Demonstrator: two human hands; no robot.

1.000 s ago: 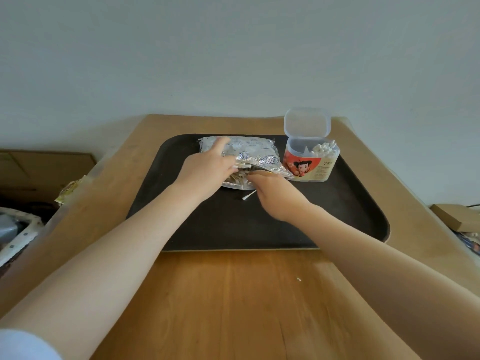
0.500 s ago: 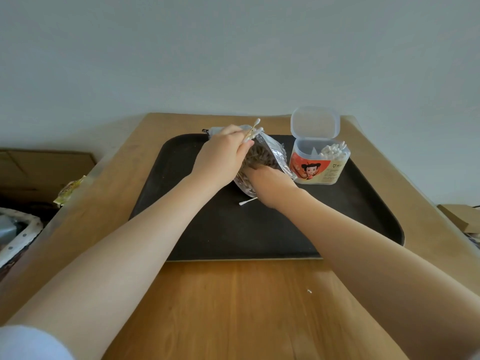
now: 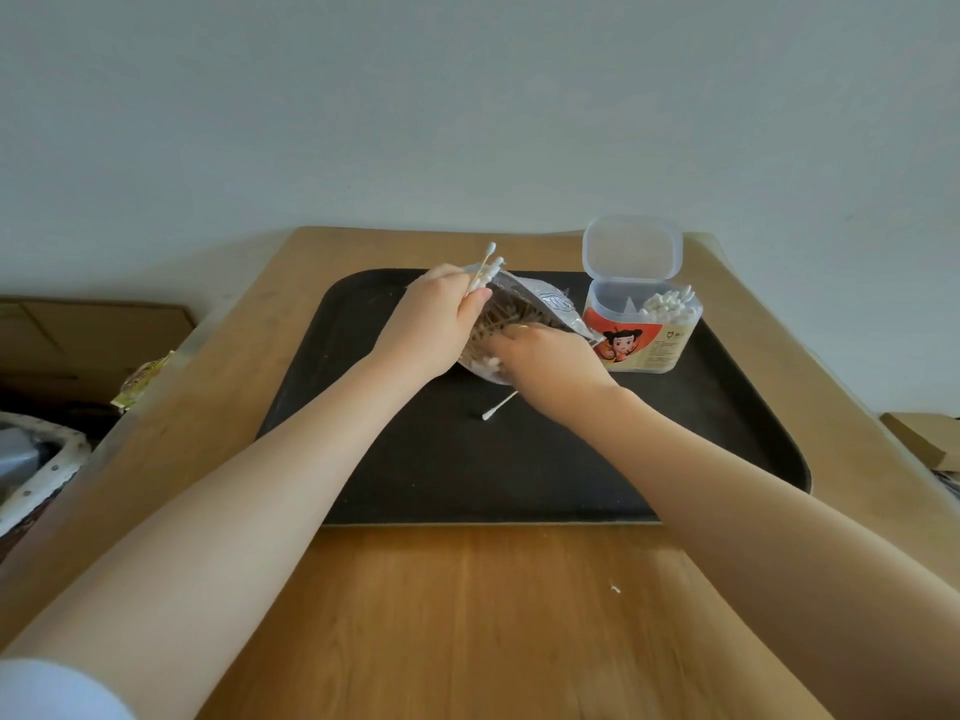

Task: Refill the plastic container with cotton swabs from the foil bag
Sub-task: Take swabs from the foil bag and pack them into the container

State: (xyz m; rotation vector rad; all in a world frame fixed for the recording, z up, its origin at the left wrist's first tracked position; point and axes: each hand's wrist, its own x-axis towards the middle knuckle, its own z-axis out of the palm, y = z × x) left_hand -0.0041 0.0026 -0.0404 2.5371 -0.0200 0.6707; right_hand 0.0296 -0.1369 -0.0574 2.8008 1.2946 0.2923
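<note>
I see a light wooden table (image 3: 467, 615) against a plain pale wall (image 3: 467, 96), carrying a black rectangular tray (image 3: 701, 459). Since a second ago, the crinkled silver foil bag (image 3: 550, 304) has been lifted from flat to tilted, mouth open. My left hand (image 3: 436, 324) pinches a few cotton swabs (image 3: 485, 267) at the bag's edge; my right hand (image 3: 545, 356) reaches inside, its grip hidden, so I cannot tell. The clear plastic container (image 3: 641, 330), lid up, stands just right of the bag, partly filled; its orange cartoon-child label's print is unreadable. One loose swab (image 3: 498, 406) lies on the tray.
</note>
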